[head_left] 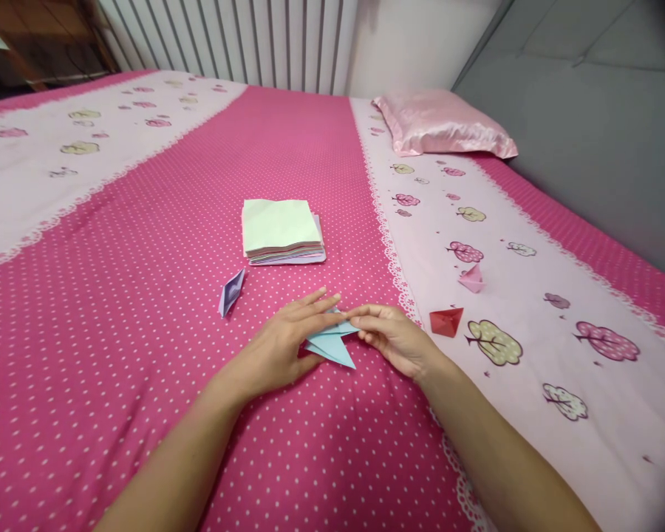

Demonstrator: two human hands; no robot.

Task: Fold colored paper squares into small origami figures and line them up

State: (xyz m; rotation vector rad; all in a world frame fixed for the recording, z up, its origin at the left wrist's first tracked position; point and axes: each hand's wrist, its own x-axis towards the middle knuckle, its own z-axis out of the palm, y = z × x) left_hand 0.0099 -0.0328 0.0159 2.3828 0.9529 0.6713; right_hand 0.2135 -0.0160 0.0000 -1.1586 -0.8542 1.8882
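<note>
A folded light-blue paper (pixel 328 346) with pointed flaps lies on the pink dotted bedsheet between my hands. My left hand (pixel 282 336) rests over its left side with fingers stretched out, the index finger along the upper edge and the thumb near the lower edge. At the paper's upper right tip, my right hand (pixel 393 336) pinches a corner between thumb and fingers. Part of the paper is hidden under my left fingers. A small purple folded paper boat (pixel 232 293) lies left of my left hand. To the right of my right hand sits a red folded paper piece (pixel 446 322).
Beyond my hands lies a stack of coloured square paper (pixel 282 224), pale green on top. A small pink folded paper piece (pixel 471 278) is on the printed white strip at right. A shiny pink pillow (pixel 443 122) rests at the back, beside a grey padded headboard (pixel 587 140).
</note>
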